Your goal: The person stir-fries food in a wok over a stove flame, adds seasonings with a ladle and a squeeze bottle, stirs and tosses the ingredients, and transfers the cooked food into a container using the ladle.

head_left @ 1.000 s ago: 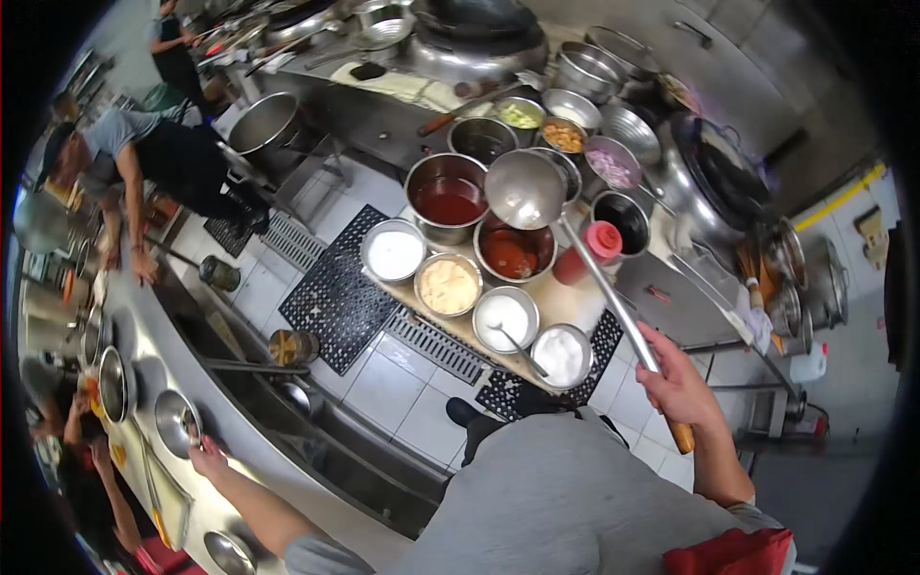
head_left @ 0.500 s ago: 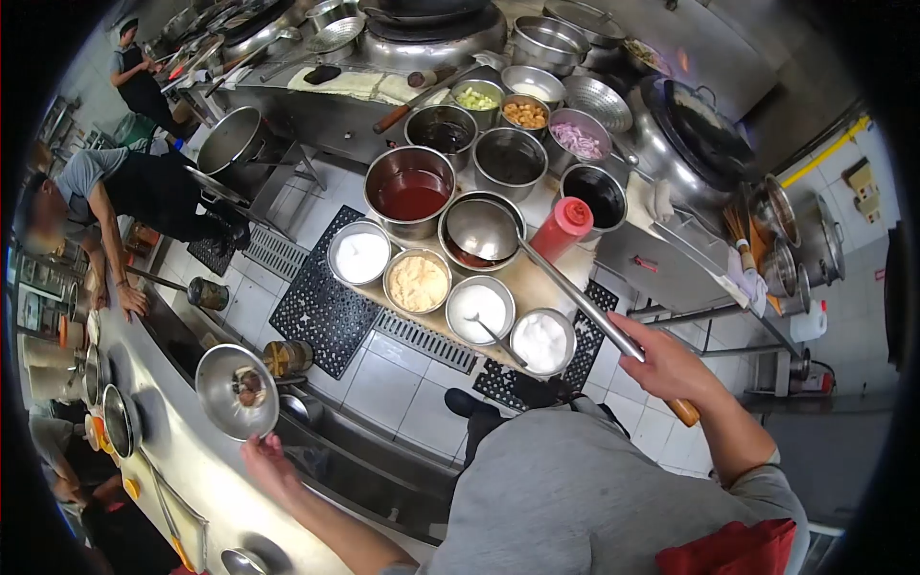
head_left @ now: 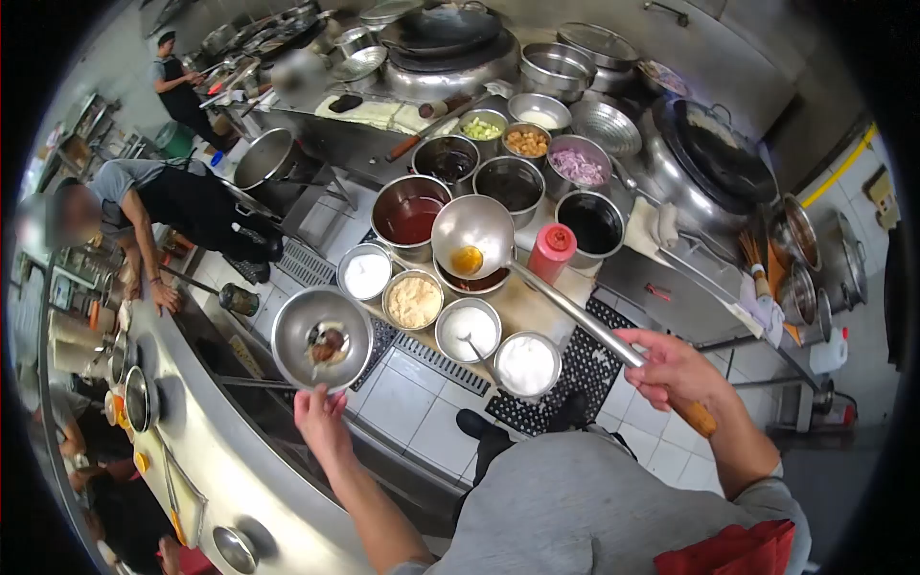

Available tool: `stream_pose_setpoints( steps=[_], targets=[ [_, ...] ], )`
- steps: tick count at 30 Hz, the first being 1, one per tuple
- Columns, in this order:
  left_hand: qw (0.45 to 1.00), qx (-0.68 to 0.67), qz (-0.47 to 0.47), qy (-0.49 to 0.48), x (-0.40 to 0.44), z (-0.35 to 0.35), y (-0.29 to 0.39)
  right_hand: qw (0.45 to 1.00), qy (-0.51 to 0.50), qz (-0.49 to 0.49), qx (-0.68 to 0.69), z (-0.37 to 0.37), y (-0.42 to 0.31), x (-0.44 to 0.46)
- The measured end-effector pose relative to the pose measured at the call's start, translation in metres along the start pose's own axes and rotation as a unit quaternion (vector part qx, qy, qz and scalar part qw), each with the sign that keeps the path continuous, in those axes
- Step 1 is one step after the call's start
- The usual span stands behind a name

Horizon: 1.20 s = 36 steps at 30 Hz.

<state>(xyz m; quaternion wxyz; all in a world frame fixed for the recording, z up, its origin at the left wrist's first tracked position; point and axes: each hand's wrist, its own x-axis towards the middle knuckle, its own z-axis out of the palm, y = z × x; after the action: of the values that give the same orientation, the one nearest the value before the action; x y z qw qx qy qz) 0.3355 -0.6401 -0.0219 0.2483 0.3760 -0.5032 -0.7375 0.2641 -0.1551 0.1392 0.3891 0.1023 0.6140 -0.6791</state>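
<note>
My left hand (head_left: 323, 419) grips the near rim of a steel bowl (head_left: 295, 337) with dark and pale bits of food at its bottom. My right hand (head_left: 661, 372) is closed around the handle of a long ladle (head_left: 585, 318), near its wooden end. A little amber liquid (head_left: 467, 259) lies in the ladle's cup, which is above a pot of dark red sauce (head_left: 486, 286) and partly covers it. Close by stand a pot of red liquid (head_left: 407, 220), a red squeeze bottle (head_left: 552, 251), a tan powder (head_left: 413, 301) and several containers of white powder (head_left: 469, 328).
Pots of chopped onion (head_left: 579, 167) and dark sauce (head_left: 589, 225) stand farther back. Woks (head_left: 719, 153) sit on the range. A steel counter (head_left: 206, 436) runs along the left, where a co-worker (head_left: 158, 206) leans in. Black perforated mats (head_left: 575, 374) lie on the tiled floor.
The ladle's cup has risen and tipped, so the amber liquid inside now shows. My left hand has brought the bowl rightward and up, nearer the pots. The camera view has shifted somewhat.
</note>
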Motion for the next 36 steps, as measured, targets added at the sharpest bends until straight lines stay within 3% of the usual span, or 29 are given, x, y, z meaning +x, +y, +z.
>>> stream_pose_setpoints(
  steps=[6,12,13,16,18,21,23,24,27,29,31,35,36],
  targets=[
    [0.988,0.035,0.001,-0.149,-0.049,0.168,0.025,0.984,-0.099,-0.086,0.119,-0.067,0.011,-0.025],
    [0.956,0.088,-0.027,-0.277,-0.133,0.310,0.021,0.963,0.025,-0.250,-0.098,-0.134,0.014,-0.028],
    [0.953,0.065,-0.055,-0.291,-0.158,0.332,0.028,0.950,0.061,-0.276,-0.136,-0.148,0.017,-0.031],
    [0.937,0.027,-0.096,-0.335,-0.171,0.380,0.000,0.835,0.141,-0.414,-0.333,-0.194,0.028,-0.038],
    [0.927,0.001,-0.113,-0.359,-0.179,0.414,-0.018,0.767,0.197,-0.466,-0.395,-0.221,0.035,-0.042],
    [0.907,-0.038,-0.138,-0.395,-0.198,0.468,-0.039,0.819,0.211,-0.431,-0.316,-0.268,0.054,-0.044],
    [0.896,-0.048,-0.133,-0.422,-0.207,0.506,-0.055,0.917,0.198,-0.301,-0.171,-0.284,0.052,-0.057],
    [0.890,-0.042,-0.126,-0.437,-0.211,0.527,-0.060,0.923,0.187,-0.312,-0.124,-0.288,0.050,-0.056],
    [0.880,-0.048,-0.120,-0.457,-0.223,0.587,-0.080,0.913,0.215,-0.345,0.026,-0.301,0.042,-0.062],
    [0.863,0.008,-0.114,-0.493,-0.229,0.625,-0.084,0.912,0.226,-0.302,0.160,-0.299,0.017,-0.079],
    [0.863,-0.010,-0.129,-0.489,-0.251,0.664,-0.081,0.909,0.097,-0.352,0.202,-0.329,0.003,-0.085],
    [0.842,0.024,-0.130,-0.523,-0.236,0.771,-0.129,0.859,0.063,-0.349,0.370,-0.368,-0.027,-0.088],
    [0.835,0.032,-0.121,-0.536,-0.234,0.795,-0.138,0.859,0.094,-0.348,0.364,-0.379,-0.030,-0.089]
  ],
)
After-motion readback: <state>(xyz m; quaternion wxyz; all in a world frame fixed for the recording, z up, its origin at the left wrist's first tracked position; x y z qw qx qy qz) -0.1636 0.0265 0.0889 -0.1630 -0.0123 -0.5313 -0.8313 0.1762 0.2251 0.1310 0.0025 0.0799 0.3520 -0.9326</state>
